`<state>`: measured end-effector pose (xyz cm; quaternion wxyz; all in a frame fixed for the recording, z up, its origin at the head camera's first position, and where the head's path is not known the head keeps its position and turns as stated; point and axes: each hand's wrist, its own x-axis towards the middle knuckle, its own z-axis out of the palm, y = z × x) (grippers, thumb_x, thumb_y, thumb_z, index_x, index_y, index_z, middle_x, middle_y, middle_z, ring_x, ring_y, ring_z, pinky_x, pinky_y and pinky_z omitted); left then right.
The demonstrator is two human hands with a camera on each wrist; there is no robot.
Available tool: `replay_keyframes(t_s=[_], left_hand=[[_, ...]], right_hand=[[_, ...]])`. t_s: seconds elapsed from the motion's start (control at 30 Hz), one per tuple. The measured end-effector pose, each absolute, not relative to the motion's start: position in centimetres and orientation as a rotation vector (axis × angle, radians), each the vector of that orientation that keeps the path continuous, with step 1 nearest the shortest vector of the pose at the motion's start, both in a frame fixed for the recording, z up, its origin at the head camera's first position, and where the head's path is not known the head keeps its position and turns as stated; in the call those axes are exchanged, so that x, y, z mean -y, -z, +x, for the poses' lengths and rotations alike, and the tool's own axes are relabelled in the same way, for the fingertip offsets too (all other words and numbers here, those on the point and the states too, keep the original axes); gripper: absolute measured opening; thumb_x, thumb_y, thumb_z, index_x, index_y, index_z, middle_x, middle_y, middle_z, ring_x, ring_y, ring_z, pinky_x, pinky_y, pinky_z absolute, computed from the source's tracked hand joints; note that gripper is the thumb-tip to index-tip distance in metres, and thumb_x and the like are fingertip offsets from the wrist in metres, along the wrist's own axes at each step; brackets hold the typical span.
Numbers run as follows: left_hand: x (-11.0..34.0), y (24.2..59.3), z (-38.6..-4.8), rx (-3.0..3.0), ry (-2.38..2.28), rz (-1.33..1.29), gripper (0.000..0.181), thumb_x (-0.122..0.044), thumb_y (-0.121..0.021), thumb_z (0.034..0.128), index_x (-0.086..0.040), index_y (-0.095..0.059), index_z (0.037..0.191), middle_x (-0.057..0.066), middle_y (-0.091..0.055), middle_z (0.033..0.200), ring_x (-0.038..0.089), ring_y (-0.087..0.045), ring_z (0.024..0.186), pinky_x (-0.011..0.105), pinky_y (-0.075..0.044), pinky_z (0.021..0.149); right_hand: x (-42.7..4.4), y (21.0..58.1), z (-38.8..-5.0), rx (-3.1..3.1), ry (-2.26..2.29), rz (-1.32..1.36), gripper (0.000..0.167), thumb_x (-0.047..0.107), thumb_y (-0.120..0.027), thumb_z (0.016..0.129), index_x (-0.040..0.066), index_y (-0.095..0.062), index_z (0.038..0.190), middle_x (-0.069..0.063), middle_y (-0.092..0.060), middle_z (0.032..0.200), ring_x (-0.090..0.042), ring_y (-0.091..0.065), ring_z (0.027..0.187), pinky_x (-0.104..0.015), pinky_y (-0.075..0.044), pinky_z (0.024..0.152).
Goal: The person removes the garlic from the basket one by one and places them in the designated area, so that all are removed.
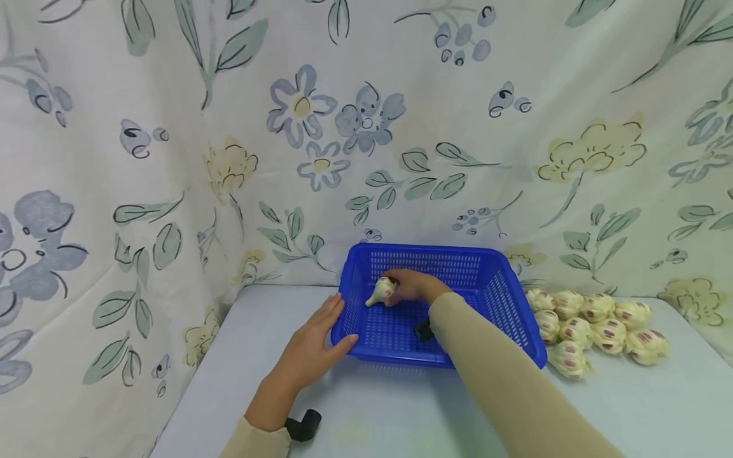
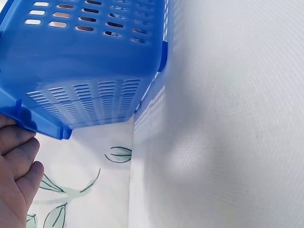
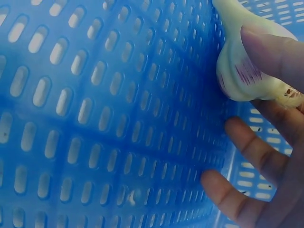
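Note:
A blue plastic basket with slotted walls stands on the table. Inside it, toward the left wall, my right hand holds a white garlic bulb. The right wrist view shows the thumb and a finger pinching this bulb, which has purple streaks and a root tuft, while the other fingers are spread near the slotted floor. My left hand touches the basket's left front corner, fingers nearly straight. In the left wrist view its fingertips meet the rim.
Several garlic bulbs lie in a group on the table right of the basket. A floral cloth hangs behind and to the left. Black wrist pieces are worn on both arms. The white tabletop extends in front of the basket.

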<state>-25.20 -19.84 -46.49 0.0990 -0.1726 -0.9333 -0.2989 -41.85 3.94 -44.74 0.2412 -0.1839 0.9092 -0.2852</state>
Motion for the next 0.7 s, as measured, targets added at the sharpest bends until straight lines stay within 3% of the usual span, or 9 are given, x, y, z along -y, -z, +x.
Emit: replay_keyframes(t_s=[0.3,0.47,0.7], left_hand=[[19.81,46.18,-25.13,2.784,0.915,-0.474,0.075,-0.052,-0.061,0.0933,-0.013,-0.037,0.152,-0.001,-0.027,0.162,0.018,-0.023,0.150,0.051,-0.030,0.117],[19.78,46.11,-25.08,2.820,0.922,-0.451,0.077,-0.058,-0.056,0.0933,-0.015,-0.034,0.154,-0.004,-0.024,0.163,0.017,-0.021,0.151,0.050,-0.028,0.118],[19.63,46.14,-25.10,2.814,0.933,-0.451,0.075,-0.052,-0.060,0.0936,-0.015,-0.034,0.154,-0.004,-0.025,0.163,0.020,-0.022,0.151,0.052,-0.029,0.118]], right_hand=[[-3.94,44.35,-41.62,-2.495,0.783,-0.531,0.068,0.019,-0.079,0.082,0.011,-0.049,0.142,-0.011,-0.056,0.137,-0.027,-0.053,0.123,-0.047,-0.042,0.108],[-4.09,44.40,-41.44,-2.514,0.767,-0.521,0.068,0.022,-0.080,0.080,0.014,-0.051,0.140,-0.009,-0.056,0.138,-0.027,-0.052,0.125,-0.050,-0.038,0.111],[-4.26,44.78,-41.54,-2.497,0.799,-0.527,0.065,0.018,-0.083,0.076,0.014,-0.051,0.133,-0.008,-0.057,0.134,-0.024,-0.055,0.116,-0.044,-0.043,0.107]])
